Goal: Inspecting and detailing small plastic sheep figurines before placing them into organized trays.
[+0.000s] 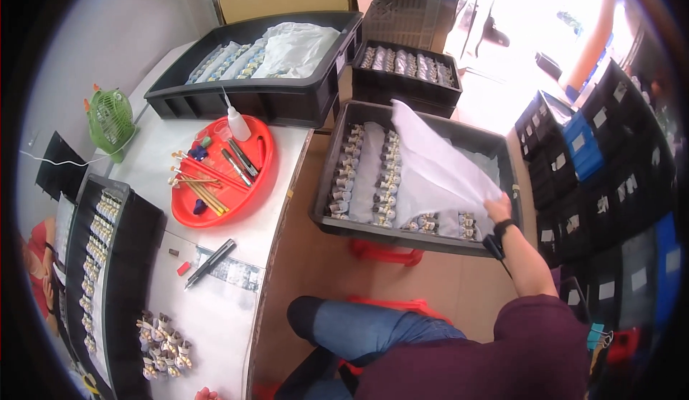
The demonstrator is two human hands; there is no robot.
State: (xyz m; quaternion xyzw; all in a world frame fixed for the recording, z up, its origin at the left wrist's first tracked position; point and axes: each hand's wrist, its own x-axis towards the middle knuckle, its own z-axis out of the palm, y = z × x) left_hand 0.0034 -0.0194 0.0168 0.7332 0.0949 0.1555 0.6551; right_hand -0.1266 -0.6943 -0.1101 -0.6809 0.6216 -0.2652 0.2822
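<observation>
right of centre in the frame, our right hand (497, 208) has its grip closed on an edge of the white sheet (434, 167), over the black tray (409, 238). we judge it light, limp, easily creased, best held by corners. our left hand (207, 394) barely shows at lower left; its grip we cannot tell.

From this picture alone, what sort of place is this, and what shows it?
Probably a workshop: little figures sit in rows in a black crate, and a red tray on the table holds pens and a bottle.
</observation>
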